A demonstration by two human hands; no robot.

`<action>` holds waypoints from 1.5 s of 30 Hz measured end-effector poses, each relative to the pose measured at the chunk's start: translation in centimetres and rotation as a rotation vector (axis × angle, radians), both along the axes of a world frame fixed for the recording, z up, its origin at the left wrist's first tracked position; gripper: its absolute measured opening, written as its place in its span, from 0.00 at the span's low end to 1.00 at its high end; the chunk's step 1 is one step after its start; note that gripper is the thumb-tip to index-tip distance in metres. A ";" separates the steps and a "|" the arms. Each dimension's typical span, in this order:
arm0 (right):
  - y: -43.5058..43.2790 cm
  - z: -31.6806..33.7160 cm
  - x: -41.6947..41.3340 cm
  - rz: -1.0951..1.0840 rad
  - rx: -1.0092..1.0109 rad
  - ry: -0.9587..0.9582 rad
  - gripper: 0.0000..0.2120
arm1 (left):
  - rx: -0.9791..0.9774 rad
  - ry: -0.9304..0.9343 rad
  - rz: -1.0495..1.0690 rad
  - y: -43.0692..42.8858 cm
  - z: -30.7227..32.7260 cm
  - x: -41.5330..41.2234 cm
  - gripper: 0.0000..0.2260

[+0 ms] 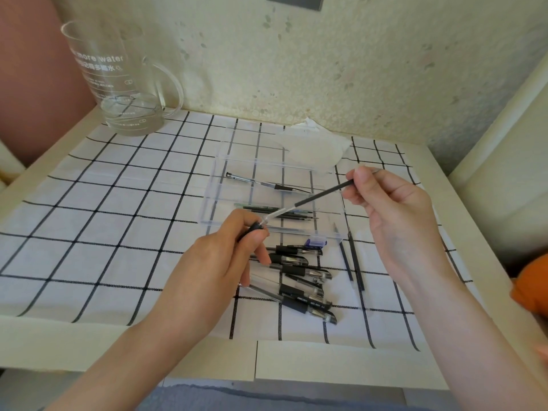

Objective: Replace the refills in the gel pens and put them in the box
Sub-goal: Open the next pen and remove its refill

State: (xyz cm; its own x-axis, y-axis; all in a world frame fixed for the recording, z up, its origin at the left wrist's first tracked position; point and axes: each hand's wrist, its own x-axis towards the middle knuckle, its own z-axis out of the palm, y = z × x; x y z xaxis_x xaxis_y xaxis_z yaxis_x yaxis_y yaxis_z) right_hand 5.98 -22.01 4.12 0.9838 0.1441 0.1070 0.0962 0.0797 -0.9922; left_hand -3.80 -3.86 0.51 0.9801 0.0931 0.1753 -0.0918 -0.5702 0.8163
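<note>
The left hand (219,262) curls round the black grip of a gel pen (255,227), holding it above the surface (89,345). A refill (323,193) sticks out of the pen's clear barrel. Its long axis slants from lower left, at the pen, up to the right and away from the person. The right hand (391,209) pinches the refill's far, upper end between thumb and fingertips. Pen and refill lie on one line, over the near edge of the clear compartmented box (213,185).

In the box, one finished pen (267,183) lies crosswise in a far compartment, and spare refills (278,213) lie crosswise in a nearer one. Just in front of the box, loose gel pens (302,277) are heaped on the checked cloth (118,232), mostly running left to right. To their right, two refills (353,259) lie side by side, pointing away from the person. A glass jug (118,84) stands at the far left corner.
</note>
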 end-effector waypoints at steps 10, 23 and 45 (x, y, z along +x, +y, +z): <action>1.2 0.2 -2.0 0.529 -0.398 0.053 0.11 | 0.089 -0.036 -0.017 -0.1 0.0 -0.1 0.14; -1.6 -1.5 -2.1 0.534 -1.115 -0.195 0.06 | 0.074 -0.013 -0.028 -0.1 0.2 -0.3 0.16; -1.4 0.1 -2.1 0.381 -0.471 -0.089 0.06 | 0.096 -0.002 -0.035 -0.2 -0.2 -0.2 0.17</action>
